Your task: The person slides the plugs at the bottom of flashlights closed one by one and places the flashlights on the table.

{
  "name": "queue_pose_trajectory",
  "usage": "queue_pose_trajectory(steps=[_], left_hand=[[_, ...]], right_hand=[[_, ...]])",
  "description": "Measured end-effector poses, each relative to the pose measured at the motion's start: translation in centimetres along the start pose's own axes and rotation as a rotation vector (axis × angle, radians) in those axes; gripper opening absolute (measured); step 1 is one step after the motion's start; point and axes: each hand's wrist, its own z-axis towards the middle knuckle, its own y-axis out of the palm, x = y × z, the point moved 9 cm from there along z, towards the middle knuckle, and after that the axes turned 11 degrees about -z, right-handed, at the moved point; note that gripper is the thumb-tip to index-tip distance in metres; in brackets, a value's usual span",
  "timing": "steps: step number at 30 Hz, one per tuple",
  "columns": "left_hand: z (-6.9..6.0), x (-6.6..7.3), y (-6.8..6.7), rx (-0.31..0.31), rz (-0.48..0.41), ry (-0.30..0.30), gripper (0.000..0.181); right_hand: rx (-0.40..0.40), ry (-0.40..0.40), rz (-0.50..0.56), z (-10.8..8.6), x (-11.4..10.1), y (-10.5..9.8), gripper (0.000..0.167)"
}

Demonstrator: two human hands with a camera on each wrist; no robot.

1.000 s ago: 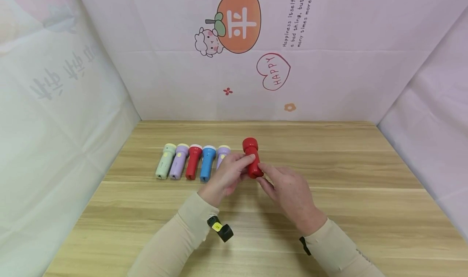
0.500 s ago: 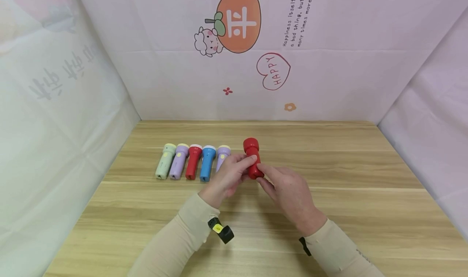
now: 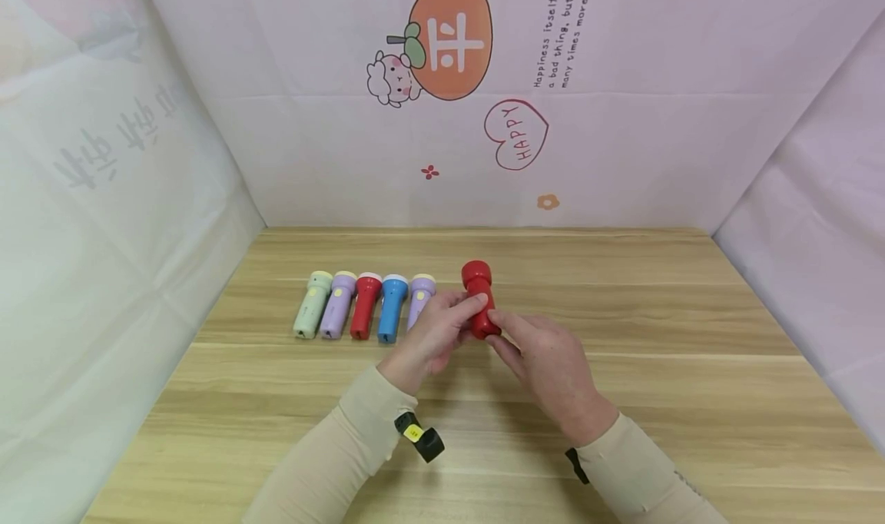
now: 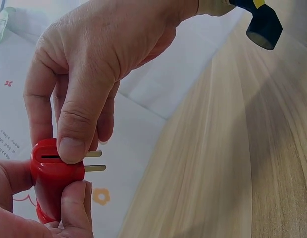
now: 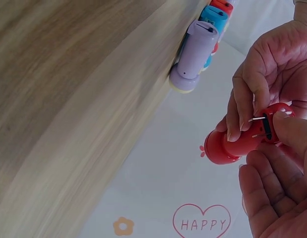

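Note:
Both hands hold a red flashlight [image 3: 478, 301] above the table, its wide head pointing away and its tail toward me. My left hand [image 3: 437, 328] grips the body, with the thumb laid along it. At the tail end, the thumb and forefinger of my right hand [image 3: 546, 363] pinch the casing. Two metal plug prongs [image 4: 95, 167] stick out from the side of the tail in the left wrist view. Those prongs are hidden in the head view. Just left of my left hand lies a purple flashlight [image 5: 195, 49], partly covered by that hand in the head view.
Left of the hands, more flashlights lie in a row: a blue one [image 3: 392, 309], a red one [image 3: 365, 306], a purple one [image 3: 337, 306] and a pale green one [image 3: 312, 306]. The wooden table [image 3: 657, 301] meets a printed cloth wall [image 3: 332, 163] at its back edge.
The red flashlight and my left hand have shifted very slightly to the right. Both hands keep their hold on it.

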Motion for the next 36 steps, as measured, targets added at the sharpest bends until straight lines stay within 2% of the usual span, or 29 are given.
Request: queue_pose_trajectory(steps=[25, 36], left_hand=[[-0.47, -0.24, 0.16, 0.001, -0.025, -0.033, 0.042], [-0.57, -0.31, 0.3, -0.004, -0.024, -0.037, 0.043]], right_hand=[[0.042, -0.016, -0.023, 0.07, -0.3, -0.48, 0.041], [0.035, -0.001, -0.033, 0.09, -0.37, -0.65, 0.04]])
